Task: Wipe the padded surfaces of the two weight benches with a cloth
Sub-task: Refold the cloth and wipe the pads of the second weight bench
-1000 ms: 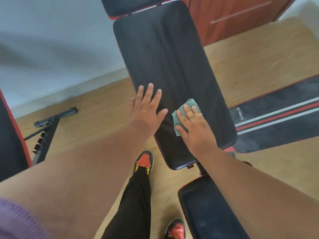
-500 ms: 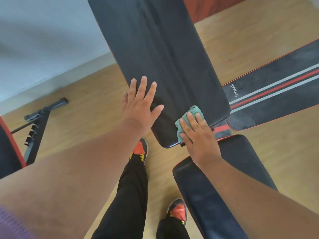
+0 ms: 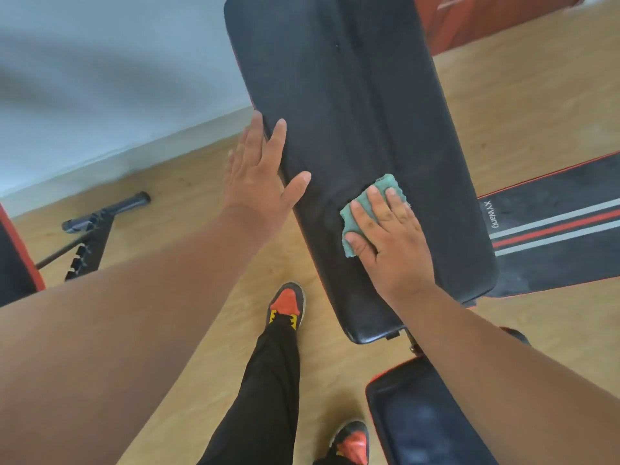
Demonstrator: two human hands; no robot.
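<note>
While our right hand (image 3: 391,236) presses the green cloth (image 3: 369,209) flat, fingers straight, at centre frame on the long back pad (image 3: 349,129), our left hand (image 3: 258,176) braces its edge, fingers relaxed. We judge we're mid-wipe; next, sweep toward the upper frame.

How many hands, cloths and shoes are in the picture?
Hands: 2, the left hand and the right hand.
Cloths: 1, the green cloth.
Shoes: 2, one shoe and the other shoe.
Total: 5.
</note>
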